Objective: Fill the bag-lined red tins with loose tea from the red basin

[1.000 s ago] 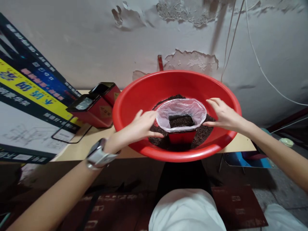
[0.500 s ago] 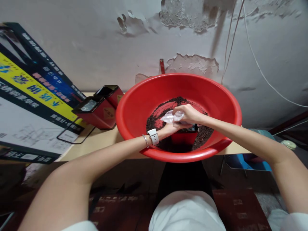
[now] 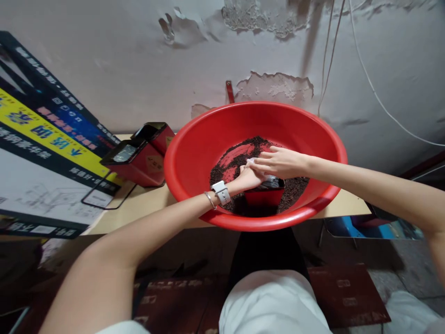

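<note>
Inside the large red basin [image 3: 255,224], a square red pot [image 3: 264,198] with a dark rim stands among dark loose soil [image 3: 294,192]. Some clear plastic lining [image 3: 274,182] shows at the pot's mouth. Over its far left side, my left hand [image 3: 252,178] is closed around a crumpled clear plastic bag [image 3: 251,161], of which only a small part shows. My right hand [image 3: 281,162] lies across the left one, palm down, fingers stretched out over the bag. Its thumb is hidden.
Two red pots, one with plastic inside [image 3: 149,162], one behind it [image 3: 162,134], stand left of the basin by a black wire handle [image 3: 100,204]. A large printed box [image 3: 52,153] leans at far left. The table edge [image 3: 128,222] runs near my body; a blue stool [image 3: 354,227] stands right.
The plastic bag, which stuck out leftward from my right hand's pinch, is now bunched small between my hands. My right hand has flattened over the left. The view has shifted slightly.
</note>
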Demonstrator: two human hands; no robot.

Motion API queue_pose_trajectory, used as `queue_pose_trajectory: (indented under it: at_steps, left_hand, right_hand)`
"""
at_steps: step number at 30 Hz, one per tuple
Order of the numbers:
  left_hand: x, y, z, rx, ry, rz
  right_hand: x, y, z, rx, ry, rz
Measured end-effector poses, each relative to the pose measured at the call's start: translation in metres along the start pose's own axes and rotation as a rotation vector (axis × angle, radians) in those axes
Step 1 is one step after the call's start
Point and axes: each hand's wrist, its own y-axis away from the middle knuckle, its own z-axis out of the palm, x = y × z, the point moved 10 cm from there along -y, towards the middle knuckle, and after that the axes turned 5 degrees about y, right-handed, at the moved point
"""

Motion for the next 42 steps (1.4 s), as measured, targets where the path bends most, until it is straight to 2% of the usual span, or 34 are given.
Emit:
queue_pose_trajectory:
  at_steps: [3, 5, 8, 10, 13, 14, 16, 17, 19, 22, 24, 27, 30, 32, 34, 36, 38, 40, 42]
  left_hand:
    - [-0.001, 0.008, 0.002, -0.092, -0.175, -0.054]
    - [0.005, 0.015, 0.004, -0.143, -0.271, 0.006]
    - [0.021, 0.025, -0.006, -0.036, -0.278, 0.189]
    - [0.029, 0.033, -0.009, 0.009, -0.236, 0.319]
    - [0.035, 0.042, 0.005, -0.125, -0.191, 0.495]
    - [0.035, 0.042, 0.011, -0.179, -0.192, 0.520]
    - [0.032, 0.038, 0.018, -0.241, -0.232, 0.541]
    - [0.031, 0.034, 0.022, -0.257, -0.267, 0.547]
    - [0.033, 0.027, 0.030, -0.281, -0.335, 0.572]
    - [0.043, 0.020, 0.038, -0.278, -0.372, 0.620]
    - [0.046, 0.014, 0.035, -0.211, -0.345, 0.599]
    - [0.035, 0.000, 0.020, -0.088, -0.161, 0.423]
    - [0.005, -0.014, 0.015, -0.076, 0.174, 0.139]
    - [-0.012, -0.020, 0.014, -0.051, 0.313, -0.013]
    - [-0.017, -0.023, 0.010, 0.004, 0.286, -0.058]
    - [-0.005, -0.023, 0.005, 0.020, 0.146, 0.036]
    - [0.020, -0.018, 0.007, -0.016, -0.022, 0.227]
    - [0.044, -0.009, 0.011, -0.030, -0.204, 0.415]
    - [0.059, 0.000, 0.021, -0.061, -0.398, 0.533]
  right_hand:
    - [0.009, 0.012, 0.024, -0.055, -0.005, 0.101]
    - [0.018, 0.021, 0.040, -0.093, -0.077, 0.256]
    - [0.038, 0.035, 0.057, -0.114, -0.300, 0.590]
    - [0.051, 0.044, 0.066, -0.084, -0.505, 0.804]
    - [0.063, 0.056, 0.084, -0.050, -0.930, 1.085]
    - [0.062, 0.058, 0.091, -0.060, -1.095, 1.129]
    - [0.055, 0.056, 0.097, -0.100, -1.392, 1.126]
    - [0.054, 0.057, 0.095, -0.094, -1.489, 1.108]
    - [0.062, 0.070, 0.081, 0.017, -1.577, 1.117]
    - [0.084, 0.114, 0.048, 0.319, -1.543, 1.213]
    - [0.092, 0.150, 0.029, 0.462, -1.519, 1.269]
    - [0.094, 0.209, 0.012, 0.612, -1.462, 1.377]
    - [0.088, 0.262, 0.014, 0.728, -1.436, 1.497]
    - [0.079, 0.292, 0.031, 0.777, -1.465, 1.594]
    - [0.069, 0.316, 0.060, 0.795, -1.494, 1.694]
    - [0.058, 0.334, 0.098, 0.758, -1.454, 1.781]
    - [0.048, 0.343, 0.136, 0.626, -1.300, 1.805]
    - [0.041, 0.334, 0.165, 0.402, -1.033, 1.681]
    - [0.029, 0.306, 0.188, 0.164, -0.779, 1.407]
